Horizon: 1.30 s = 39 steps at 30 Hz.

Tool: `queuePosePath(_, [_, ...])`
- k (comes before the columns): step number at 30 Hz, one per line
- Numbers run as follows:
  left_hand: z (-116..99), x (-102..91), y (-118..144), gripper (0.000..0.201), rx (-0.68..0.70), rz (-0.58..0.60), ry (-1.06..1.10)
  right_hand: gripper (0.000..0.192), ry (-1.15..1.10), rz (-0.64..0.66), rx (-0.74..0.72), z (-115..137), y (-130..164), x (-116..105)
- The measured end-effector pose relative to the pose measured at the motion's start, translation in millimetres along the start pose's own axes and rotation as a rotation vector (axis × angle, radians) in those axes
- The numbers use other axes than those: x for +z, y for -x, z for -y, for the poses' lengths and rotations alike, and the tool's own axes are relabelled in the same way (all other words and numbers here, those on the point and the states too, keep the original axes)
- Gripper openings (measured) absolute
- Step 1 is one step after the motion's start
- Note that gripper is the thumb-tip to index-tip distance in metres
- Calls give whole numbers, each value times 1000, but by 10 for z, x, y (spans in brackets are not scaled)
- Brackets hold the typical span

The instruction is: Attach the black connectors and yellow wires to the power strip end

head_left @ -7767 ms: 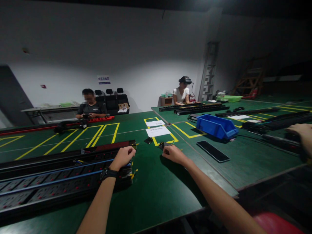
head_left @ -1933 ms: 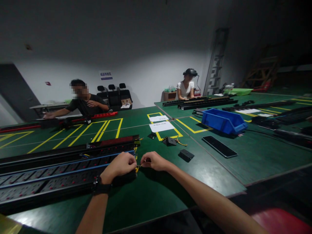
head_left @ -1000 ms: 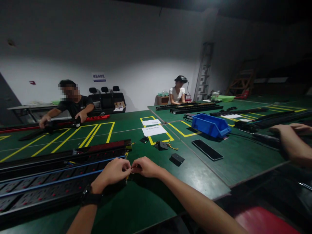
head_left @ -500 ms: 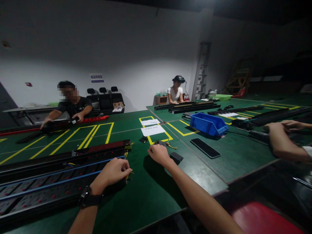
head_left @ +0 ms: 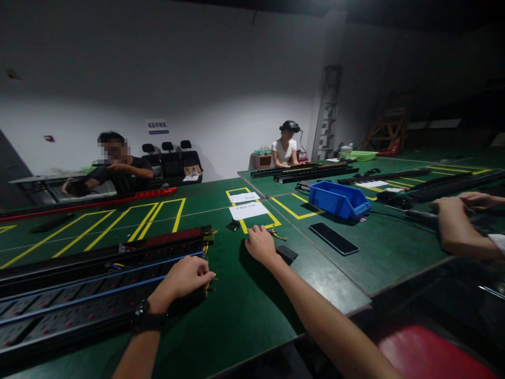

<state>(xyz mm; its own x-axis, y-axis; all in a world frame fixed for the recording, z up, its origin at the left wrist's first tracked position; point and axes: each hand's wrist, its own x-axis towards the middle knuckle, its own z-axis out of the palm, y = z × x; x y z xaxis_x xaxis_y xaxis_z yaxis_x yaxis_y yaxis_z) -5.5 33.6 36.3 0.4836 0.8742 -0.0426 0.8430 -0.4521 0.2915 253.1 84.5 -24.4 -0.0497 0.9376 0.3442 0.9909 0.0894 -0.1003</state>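
Close to the near edge of the green tabletop [head_left: 252, 316], the left hand [head_left: 183, 279] wears a black watch [head_left: 142, 320] and rests on the end of a long black power strip [head_left: 79, 300] with red dots and a blue line along it. Its fingers [head_left: 203, 272] are curled tight around thin yellow wires [head_left: 210, 281] that stick out of the strip's end. Two more long black strips [head_left: 118, 250] lie side by side behind it, so there are three in all on this side. A bit farther in, the right hand [head_left: 260, 245] lies flat with its fingers spread a little over a small black part [head_left: 272, 234] with a yellow wire; I cannot tell if it grips the part. One small black block [head_left: 286, 253] sits just beside that hand. Toward the right edge lies one flat black phone [head_left: 333, 238]. Behind it stands one blue bin [head_left: 335, 199]. Near the middle, two white paper sheets [head_left: 248, 209] lie inside a yellow box painted on the tabletop; the writing on them is too small to read. Another person's hand [head_left: 457, 218] shows at the right edge. At the far edge, two people sit, one in a dark shirt [head_left: 122, 176] behind a long red strip [head_left: 98, 200], one in a white shirt [head_left: 284, 150]. A blue and white sign [head_left: 157, 126] hangs on the wall, but its words are too blurry to read.
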Motion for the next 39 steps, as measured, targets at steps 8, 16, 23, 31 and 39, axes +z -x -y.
queuePosePath(8, [-33,5,0,43,-33,-3,-9,32,17,-65,-47,-24,-36,108])
queuePosePath(16, [-18,8,1,42,-27,-5,-1,31,-33,-45,-45,55,-15,69])
queuePosePath(23, [-15,12,-2,42,-35,10,-24,27,-104,-48,-163,88,-10,58])
queuePosePath(31, [41,52,-23,43,-23,-8,-29,23,-151,-10,-219,187,21,93])
queuePosePath(39, [37,50,-21,42,-24,-6,-32,29,-109,-33,-165,254,58,128])
